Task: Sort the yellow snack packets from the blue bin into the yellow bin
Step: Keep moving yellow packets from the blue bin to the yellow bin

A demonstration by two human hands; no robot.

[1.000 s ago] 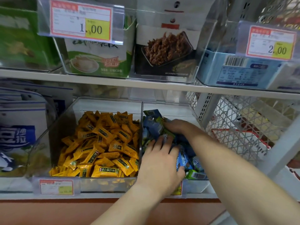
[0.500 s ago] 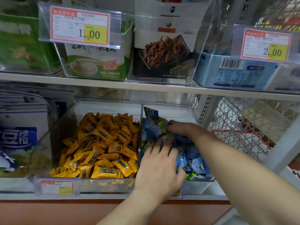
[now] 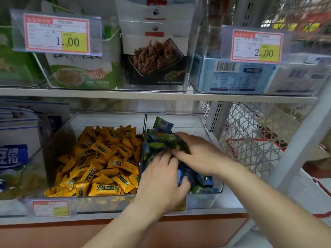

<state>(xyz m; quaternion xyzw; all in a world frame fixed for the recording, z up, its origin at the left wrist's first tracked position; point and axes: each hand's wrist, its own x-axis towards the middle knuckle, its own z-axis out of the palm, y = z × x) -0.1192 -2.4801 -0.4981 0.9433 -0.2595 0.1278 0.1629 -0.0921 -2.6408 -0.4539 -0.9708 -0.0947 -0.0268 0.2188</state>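
Observation:
Two clear bins stand side by side on the lower shelf. The left bin (image 3: 53,151) is heaped with yellow snack packets (image 3: 102,158). The right bin (image 3: 206,199) holds blue and green packets (image 3: 202,181); only those colours show in it. Both my hands are inside the right bin. My left hand (image 3: 161,181) comes in over the front edge, its fingers pushed into the pile and their tips hidden. My right hand (image 3: 198,153) lies just behind it, fingers spread over green packets (image 3: 161,140). The two hands nearly touch.
An upper shelf (image 3: 107,93) carries clear bins of boxed snacks with price tags (image 3: 57,33). Blue and white bags (image 3: 16,149) stand left of the yellow bin. A white wire mesh panel (image 3: 250,140) and a slanted post (image 3: 300,140) close off the right.
My right hand has slid from the back of the right bin toward the middle, closer to my left hand. My left hand has pushed a little deeper into the blue packets.

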